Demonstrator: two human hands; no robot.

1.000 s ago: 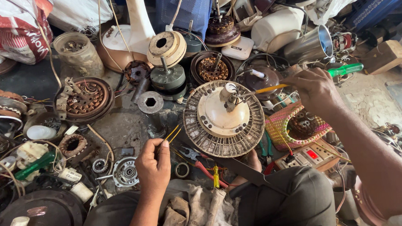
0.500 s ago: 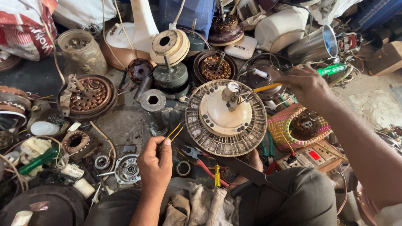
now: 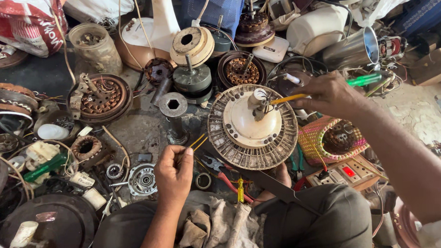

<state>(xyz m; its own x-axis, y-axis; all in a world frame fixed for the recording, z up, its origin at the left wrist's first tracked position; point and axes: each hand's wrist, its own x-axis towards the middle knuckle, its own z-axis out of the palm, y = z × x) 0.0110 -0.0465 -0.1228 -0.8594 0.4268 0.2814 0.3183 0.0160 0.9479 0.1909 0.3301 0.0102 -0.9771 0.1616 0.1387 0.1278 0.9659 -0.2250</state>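
Observation:
A round cream and brown fan motor [image 3: 252, 128] lies in front of me, its ribbed rim facing up. My right hand [image 3: 332, 93] grips a green-handled tool [image 3: 363, 80] and holds a yellow-sleeved wire [image 3: 288, 99] at the motor's central shaft. My left hand [image 3: 174, 172] pinches thin yellow wires [image 3: 197, 141] that run toward the motor's left edge. My knees and a grey cloth [image 3: 219, 226] fill the bottom of the view.
Motor parts crowd the floor: a copper-wound stator [image 3: 100, 99], a hexagonal socket post [image 3: 173, 113], a bearing plate [image 3: 144, 179]. Red-handled pliers [image 3: 222, 175] and a small yellow screwdriver [image 3: 240, 189] lie near my legs. A woven basket [image 3: 331, 139] and a switch board [image 3: 347, 172] sit at right.
My right hand has stayed at the motor shaft with the yellow wire, shifting slightly. The left hand keeps pinching the thin wires in nearly the same spot.

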